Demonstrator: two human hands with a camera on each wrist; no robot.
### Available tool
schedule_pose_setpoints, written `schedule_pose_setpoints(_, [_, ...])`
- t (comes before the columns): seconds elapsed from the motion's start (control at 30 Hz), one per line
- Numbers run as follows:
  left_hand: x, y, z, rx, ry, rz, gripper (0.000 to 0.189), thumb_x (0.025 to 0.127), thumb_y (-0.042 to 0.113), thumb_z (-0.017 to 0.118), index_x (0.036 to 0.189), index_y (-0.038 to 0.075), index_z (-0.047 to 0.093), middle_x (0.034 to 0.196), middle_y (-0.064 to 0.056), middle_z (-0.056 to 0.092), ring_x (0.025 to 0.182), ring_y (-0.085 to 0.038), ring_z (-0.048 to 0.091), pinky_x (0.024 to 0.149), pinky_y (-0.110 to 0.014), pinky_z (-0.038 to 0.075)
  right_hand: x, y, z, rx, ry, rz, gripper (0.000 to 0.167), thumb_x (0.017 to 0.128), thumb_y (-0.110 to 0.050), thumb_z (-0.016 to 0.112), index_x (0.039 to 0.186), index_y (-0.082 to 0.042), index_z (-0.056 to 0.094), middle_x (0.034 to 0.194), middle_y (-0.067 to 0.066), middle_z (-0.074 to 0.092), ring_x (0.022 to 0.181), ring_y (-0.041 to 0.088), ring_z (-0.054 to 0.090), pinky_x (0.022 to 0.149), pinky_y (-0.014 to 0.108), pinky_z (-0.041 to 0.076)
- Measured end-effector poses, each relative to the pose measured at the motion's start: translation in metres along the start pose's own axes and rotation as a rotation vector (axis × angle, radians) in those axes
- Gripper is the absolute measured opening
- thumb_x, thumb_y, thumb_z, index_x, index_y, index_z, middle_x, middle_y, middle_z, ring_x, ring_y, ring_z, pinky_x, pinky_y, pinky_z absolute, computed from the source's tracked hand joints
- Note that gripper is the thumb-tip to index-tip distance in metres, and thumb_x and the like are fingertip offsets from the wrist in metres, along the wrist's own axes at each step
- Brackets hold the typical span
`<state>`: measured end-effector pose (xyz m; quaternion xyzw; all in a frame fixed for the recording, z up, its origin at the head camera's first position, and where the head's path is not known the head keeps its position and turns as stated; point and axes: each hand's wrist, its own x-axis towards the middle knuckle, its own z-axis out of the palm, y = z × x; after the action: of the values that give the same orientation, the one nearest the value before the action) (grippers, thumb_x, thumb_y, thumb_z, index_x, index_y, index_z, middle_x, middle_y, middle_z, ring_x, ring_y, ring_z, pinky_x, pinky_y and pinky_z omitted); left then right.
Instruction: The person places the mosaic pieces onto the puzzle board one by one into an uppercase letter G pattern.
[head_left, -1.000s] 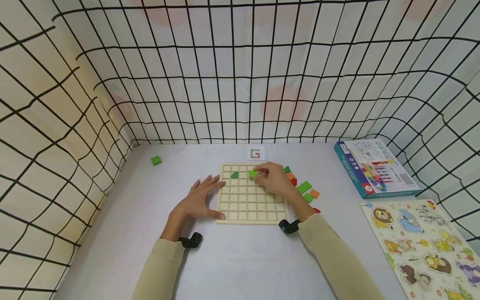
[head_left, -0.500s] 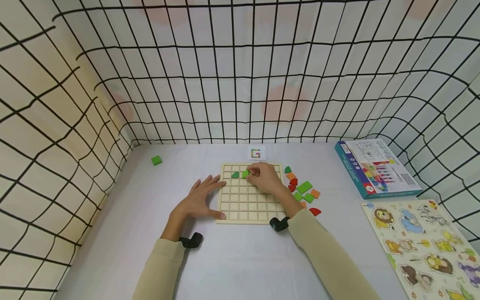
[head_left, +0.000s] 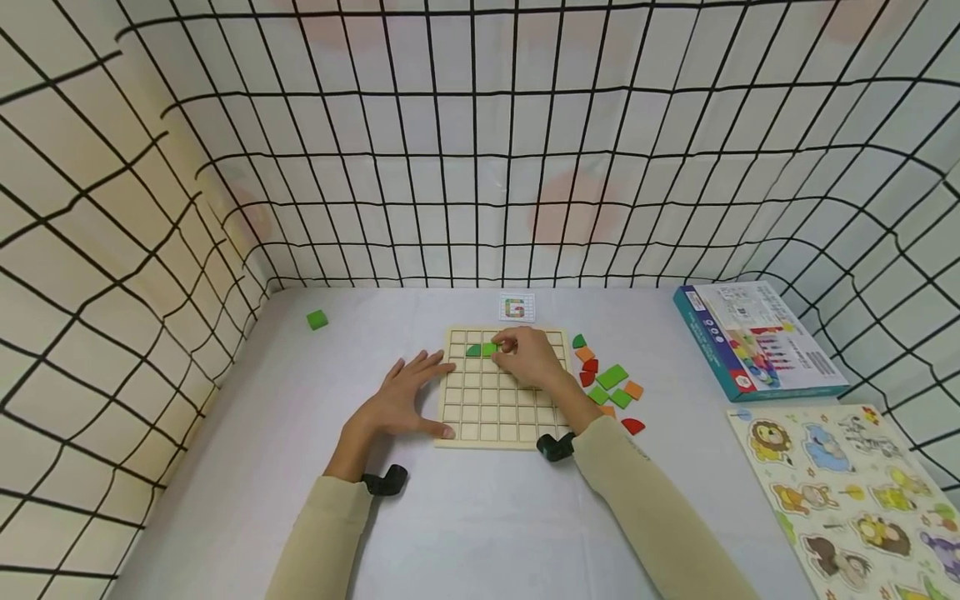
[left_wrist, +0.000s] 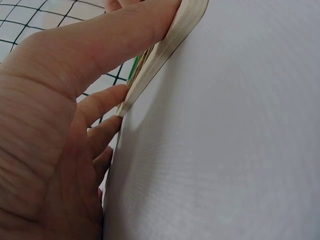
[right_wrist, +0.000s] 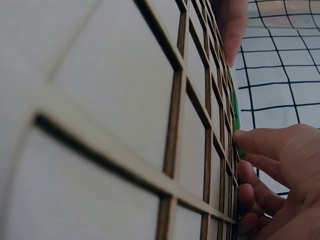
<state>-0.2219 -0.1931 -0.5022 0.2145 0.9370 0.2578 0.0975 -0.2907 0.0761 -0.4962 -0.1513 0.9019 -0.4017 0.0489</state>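
A pale wooden grid board (head_left: pixel 480 400) lies on the white-covered table. My left hand (head_left: pixel 390 404) spreads its fingers along the board's left edge, thumb near the lower corner; in the left wrist view the thumb (left_wrist: pixel 115 37) touches the rim. With thumb and fingertips, my right hand (head_left: pixel 528 357) pinches a light green square tile (head_left: pixel 489 350) over an upper row of the grid. Immediately left of it sits a dark green quarter-round tile (head_left: pixel 473 351) in its cell. From the right wrist view, the fingers (right_wrist: pixel 265 142) meet the green edge low against the grid.
Loose green, orange and red tiles (head_left: pixel 612 376) lie right of the board. Behind it is a small pattern card (head_left: pixel 517 307). A lone green block (head_left: pixel 317 319) sits far left. At right are a box (head_left: pixel 761 337) and an animal puzzle board (head_left: pixel 847 492). Black netting surrounds the table.
My right hand has carried the light green tile leftward along the row, up beside the dark green one. The left hand has stayed at the board's edge.
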Motion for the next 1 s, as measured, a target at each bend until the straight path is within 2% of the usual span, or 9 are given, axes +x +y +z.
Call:
schedule_pose_setpoints(0.33, [0.001,0.002,-0.001,-0.005,0.004,0.005,0.106,0.068,0.063,0.086,0.158,0.026,0.043,0.172,-0.001,0.024,0.162,-0.029,0.012,0.13,-0.058,0.004,-0.001,0.0,-0.001,-0.012,-0.002,-0.013,0.032,0.096,-0.02,0.072,0.124,-0.007,0.074,0.104,0.008,0.067,0.087,0.021,0.054,0.079,0.036,0.047])
schedule_pose_setpoints(0.63, [0.0,0.001,0.0,-0.01,0.003,0.008,0.108,0.067,0.062,0.088,0.158,0.025,0.043,0.172,-0.003,0.025,0.162,-0.031,0.013,0.129,-0.059,0.004,-0.005,0.003,-0.008,0.066,0.007,0.008,0.03,0.097,-0.022,0.072,0.124,-0.009,0.074,0.107,0.006,0.07,0.097,0.022,0.063,0.087,0.038,0.054])
schedule_pose_setpoints(1.0, [-0.002,0.002,-0.001,-0.015,0.01,0.015,0.108,0.067,0.06,0.089,0.157,0.024,0.043,0.172,-0.004,0.025,0.161,-0.031,0.013,0.129,-0.06,0.005,-0.021,0.019,-0.03,0.068,0.058,-0.001,0.029,0.096,-0.024,0.073,0.122,-0.009,0.075,0.104,0.007,0.072,0.092,0.022,0.062,0.079,0.035,0.052])
